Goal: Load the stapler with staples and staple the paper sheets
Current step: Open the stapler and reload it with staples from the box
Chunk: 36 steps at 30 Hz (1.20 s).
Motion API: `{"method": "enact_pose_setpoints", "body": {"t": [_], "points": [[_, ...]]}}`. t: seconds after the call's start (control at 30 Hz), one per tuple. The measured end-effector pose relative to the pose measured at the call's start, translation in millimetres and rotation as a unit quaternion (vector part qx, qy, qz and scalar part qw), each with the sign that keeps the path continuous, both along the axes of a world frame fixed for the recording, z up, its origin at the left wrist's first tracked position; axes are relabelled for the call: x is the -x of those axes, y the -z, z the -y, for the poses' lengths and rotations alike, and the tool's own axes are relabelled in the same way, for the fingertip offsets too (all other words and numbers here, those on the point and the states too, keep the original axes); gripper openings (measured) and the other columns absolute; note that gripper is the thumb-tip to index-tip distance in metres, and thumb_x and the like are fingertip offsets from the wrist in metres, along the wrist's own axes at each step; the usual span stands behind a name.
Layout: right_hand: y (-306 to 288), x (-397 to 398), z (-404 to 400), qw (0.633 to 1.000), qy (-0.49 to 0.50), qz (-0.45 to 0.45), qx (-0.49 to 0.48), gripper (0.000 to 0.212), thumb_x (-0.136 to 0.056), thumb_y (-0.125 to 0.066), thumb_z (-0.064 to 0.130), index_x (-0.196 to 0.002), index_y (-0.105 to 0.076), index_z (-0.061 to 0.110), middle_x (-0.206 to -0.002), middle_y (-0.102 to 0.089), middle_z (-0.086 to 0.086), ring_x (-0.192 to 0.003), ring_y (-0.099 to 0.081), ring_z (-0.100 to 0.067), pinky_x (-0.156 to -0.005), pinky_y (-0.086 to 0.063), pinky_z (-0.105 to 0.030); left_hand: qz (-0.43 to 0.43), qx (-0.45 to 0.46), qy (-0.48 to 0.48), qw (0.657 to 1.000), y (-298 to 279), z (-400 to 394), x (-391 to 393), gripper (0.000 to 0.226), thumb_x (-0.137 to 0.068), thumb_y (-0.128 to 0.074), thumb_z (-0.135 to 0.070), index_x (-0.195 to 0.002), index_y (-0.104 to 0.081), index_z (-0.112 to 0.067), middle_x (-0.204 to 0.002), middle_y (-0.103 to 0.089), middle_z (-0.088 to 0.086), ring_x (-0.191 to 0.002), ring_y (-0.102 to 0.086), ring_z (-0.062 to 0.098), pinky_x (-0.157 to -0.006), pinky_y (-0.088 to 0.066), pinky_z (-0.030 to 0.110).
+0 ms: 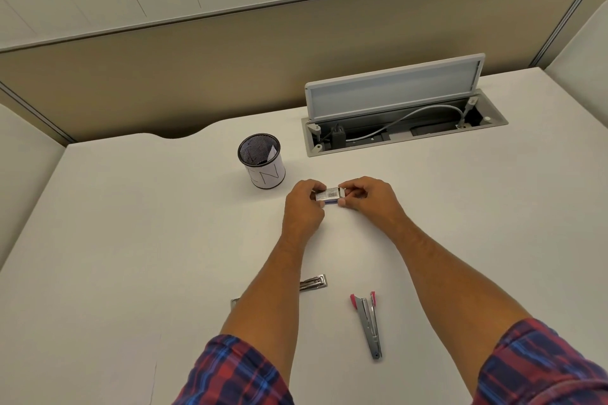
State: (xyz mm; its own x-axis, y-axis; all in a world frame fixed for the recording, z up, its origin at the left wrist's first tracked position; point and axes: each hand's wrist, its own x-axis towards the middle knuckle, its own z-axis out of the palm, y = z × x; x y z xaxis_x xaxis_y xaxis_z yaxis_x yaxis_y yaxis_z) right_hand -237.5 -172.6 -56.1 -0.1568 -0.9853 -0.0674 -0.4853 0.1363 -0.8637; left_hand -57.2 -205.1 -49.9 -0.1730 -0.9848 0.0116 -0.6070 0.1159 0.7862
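The plaid sleeves (237, 371) fill the bottom corners of the frame, and the bare forearms run up from them to the middle. There the left hand (304, 204) and the right hand (367, 196) each pinch one end of a small staple box (327, 196), fingers curled round it just above the white desk (131, 240). The box lies roughly level, its long axis running left to right across the frame, barcode face up.

Lower down, right of centre, the stapler (368, 322) rests on the desk, untouched — its long axis runs nearly up and down the frame, pink-tipped end toward the hands, hinge end toward the bottom edge. A metal piece (314, 282), partly hidden by the left forearm, lies left of it. No paper sheets can be made out.

If the box opens with a jerk, loose staple strips could spill and break — the grip sits on the very ends. The mesh pen cup (261, 159) stands just upper left of the hands and could be knocked.
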Motion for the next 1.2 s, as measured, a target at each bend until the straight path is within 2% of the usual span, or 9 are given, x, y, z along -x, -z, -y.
{"method": "enact_pose_setpoints", "body": {"t": [0.07,0.17,0.3,0.5,0.67,0.87,1.03,1.2], "points": [[1.0,1.9,-0.9,1.0,0.005,0.016,0.003,0.037,-0.081,-0.087,0.017,-0.117,-0.077,0.018,-0.099,-0.075,0.004,-0.086,-0.068,-0.007,-0.075,-0.05,-0.005,-0.018,-0.012,-0.002,1.0,1.2,0.8,-2.3,0.035,-0.08,-0.069,0.011,-0.107,-0.069,-0.011,-0.11,-0.068,0.004,-0.098,-0.065,0.018,-0.082,-0.049,0.015],[2.3,5.1,-1.8,0.999,0.004,0.028,0.014,0.034,-0.085,-0.084,0.016,-0.118,-0.077,0.017,-0.1,-0.075,0.003,-0.087,-0.069,-0.009,-0.075,-0.052,-0.007,-0.036,-0.021,-0.001,0.999,3.1,1.6,-7.2,0.036,-0.079,-0.07,0.01,-0.109,-0.069,-0.009,-0.112,-0.068,0.007,-0.097,-0.065,0.017,-0.077,-0.047,0.005],[4.9,7.7,-1.8,1.0,-0.001,0.006,0.024,0.031,-0.088,-0.08,0.016,-0.118,-0.076,0.017,-0.101,-0.074,0.001,-0.086,-0.066,-0.009,-0.075,-0.051,-0.008,-0.046,-0.022,0.004,0.999,3.7,2.0,-9.0,0.035,-0.08,-0.069,0.011,-0.11,-0.068,-0.009,-0.113,-0.068,0.008,-0.099,-0.066,0.018,-0.082,-0.051,0.011],[5.2,5.2,-3.4,0.999,0.027,-0.014,0.033,0.023,-0.09,-0.074,0.008,-0.112,-0.077,0.014,-0.095,-0.068,-0.001,-0.076,-0.057,-0.008,-0.073,-0.047,-0.018,-0.047,-0.026,-0.002,0.999,5.1,2.1,-9.6,0.035,-0.081,-0.069,0.012,-0.11,-0.068,-0.008,-0.114,-0.067,0.008,-0.094,-0.063,0.012,-0.076,-0.049,0.004],[2.4,-1.7,-4.2,0.997,-0.003,-0.064,0.043,0.029,-0.094,-0.065,0.001,-0.115,-0.08,0.015,-0.098,-0.06,-0.001,-0.086,-0.056,-0.014,-0.069,-0.04,-0.009,-0.055,-0.03,-0.003,0.998,4.8,3.0,-10.3,0.035,-0.08,-0.07,0.011,-0.11,-0.069,-0.007,-0.114,-0.068,0.009,-0.091,-0.063,0.01,-0.076,-0.049,0.006],[1.2,-0.3,-4.4,0.996,-0.012,-0.077,0.036,0.029,-0.094,-0.063,-0.001,-0.112,-0.081,0.014,-0.096,-0.058,-0.003,-0.09,-0.057,-0.018,-0.07,-0.042,-0.011,-0.055,-0.03,-0.004,0.998,5.1,3.6,-10.0,0.035,-0.08,-0.07,0.011,-0.11,-0.069,-0.007,-0.114,-0.068,0.008,-0.095,-0.064,0.014,-0.079,-0.05,0.007],[3.5,-1.7,-4.5,0.994,0.006,-0.099,0.035,0.024,-0.093,-0.067,0.006,-0.111,-0.081,0.013,-0.093,-0.059,0.001,-0.08,-0.054,-0.01,-0.064,-0.038,-0.008,-0.055,-0.032,-0.003,0.998,5.5,4.0,-9.9,0.036,-0.079,-0.071,0.011,-0.109,-0.07,-0.009,-0.114,-0.068,0.008,-0.094,-0.063,0.013,-0.076,-0.048,0.004],[2.0,-8.7,1.3,0.994,0.046,-0.094,0.023,0.018,-0.091,-0.075,0.026,-0.1,-0.082,0.012,-0.088,-0.061,-0.001,-0.078,-0.057,-0.013,-0.061,-0.038,-0.015,-0.056,-0.037,-0.004,0.998,6.0,3.8,-10.6,0.036,-0.08,-0.072,0.01,-0.11,-0.069,-0.011,-0.114,-0.068,0.007,-0.094,-0.064,0.012,-0.076,-0.05,0.007]]}}
